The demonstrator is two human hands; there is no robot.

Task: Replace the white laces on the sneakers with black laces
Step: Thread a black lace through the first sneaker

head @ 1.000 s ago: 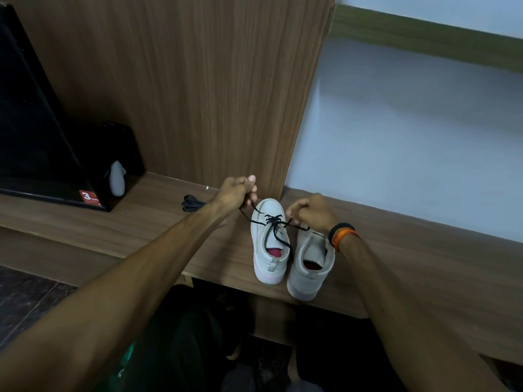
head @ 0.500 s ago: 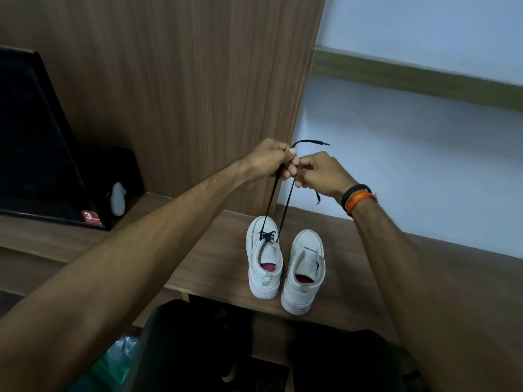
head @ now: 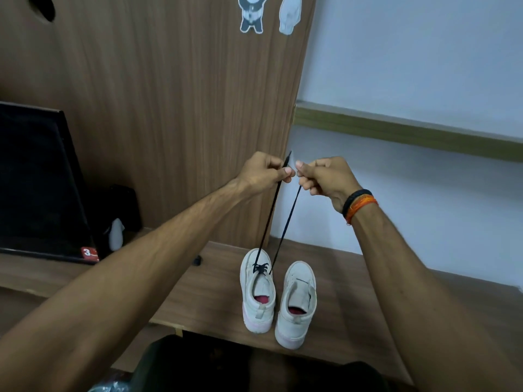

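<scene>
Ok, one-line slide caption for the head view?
Both hands pull the black lace ends up from the left sneaker; right sneaker unlaced.

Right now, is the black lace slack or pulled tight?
Tight. Both strands of the lace run straight from the left shoe up to the left hand and right hand, which pinch the ends.

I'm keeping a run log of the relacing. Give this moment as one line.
left hand and right hand: pinch black lace ends, raised | left sneaker: lower eyelets laced | right sneaker: no lace visible
</scene>
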